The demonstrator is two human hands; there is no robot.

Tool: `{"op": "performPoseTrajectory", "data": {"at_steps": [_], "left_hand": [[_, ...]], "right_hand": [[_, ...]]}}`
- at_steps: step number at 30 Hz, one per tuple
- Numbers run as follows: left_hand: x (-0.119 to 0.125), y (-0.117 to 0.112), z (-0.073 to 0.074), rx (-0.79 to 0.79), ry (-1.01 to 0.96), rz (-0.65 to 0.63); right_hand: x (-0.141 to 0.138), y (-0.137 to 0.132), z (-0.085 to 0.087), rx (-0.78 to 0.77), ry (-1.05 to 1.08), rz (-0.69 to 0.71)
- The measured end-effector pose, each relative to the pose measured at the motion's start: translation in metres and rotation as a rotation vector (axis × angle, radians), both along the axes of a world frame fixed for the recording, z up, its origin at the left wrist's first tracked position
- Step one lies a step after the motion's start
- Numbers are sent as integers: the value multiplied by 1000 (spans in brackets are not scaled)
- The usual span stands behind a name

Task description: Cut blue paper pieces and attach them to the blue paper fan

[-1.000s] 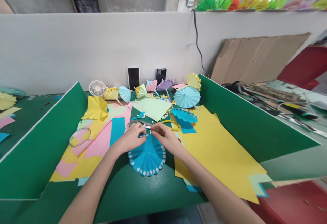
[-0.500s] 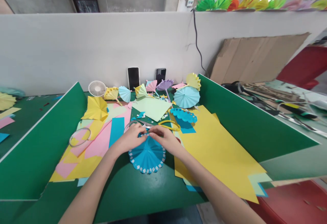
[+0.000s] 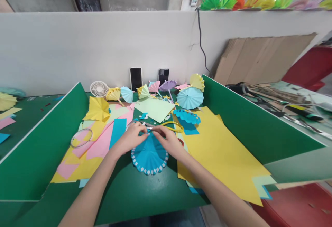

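Observation:
A pleated blue paper round with white diamond marks along its scalloped rim lies in front of me on the green table. My left hand pinches its far edge from the left, thumb against fingers. From the right, my right hand grips the same edge close to the other fingertips. The fingers hide part of that edge. Just beyond them are scissors with yellow handles, their blades partly covered. A blue paper strip lies left of my left hand, and a scalloped blue paper piece lies beyond my right.
Yellow sheets spread on the right; pink sheets and a clear ring lie left. Small paper umbrellas, a white fan and two phones line the back. Green dividers stand on both sides.
Both hands have shifted slightly, and their fingertips now meet the paper's far edge a little farther from me. The blue round stays in nearly the same place.

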State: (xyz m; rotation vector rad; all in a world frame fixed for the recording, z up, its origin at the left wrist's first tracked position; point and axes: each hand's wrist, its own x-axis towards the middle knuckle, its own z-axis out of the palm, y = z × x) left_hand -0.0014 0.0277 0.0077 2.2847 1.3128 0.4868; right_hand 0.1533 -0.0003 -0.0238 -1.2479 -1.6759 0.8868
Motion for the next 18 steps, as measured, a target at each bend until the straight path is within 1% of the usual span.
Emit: {"op": "performPoseTrajectory", "data": {"at_steps": [3,6,7,8,10,12,14,16,18], "left_hand": [[-2,3,1,82,-122,132],[-3,2,7,233,-229,197],[-3,1,9,305,-247,209],[-3,-1,11,381,-258,220],[-3,-4,12,543,-270,246],[-3,-5,11,677,-258,256],[-3,-4,7,775,-210,234],[-3,-2,3,838,-136,192],[-3,-1,1,885,-80,171]], "right_hand": [[4,1,0,-67,11,-43],[5,1,0,-96,19,-60],[6,1,1,-64,22,-90],[6,0,1,-1,25,-142],[7,-3,1,189,32,-284],[10,-4,1,383,42,-405],[11,-5,0,499,42,-467],[11,-4,-1,519,35,-465],[9,-2,-2,437,44,-416]]}}
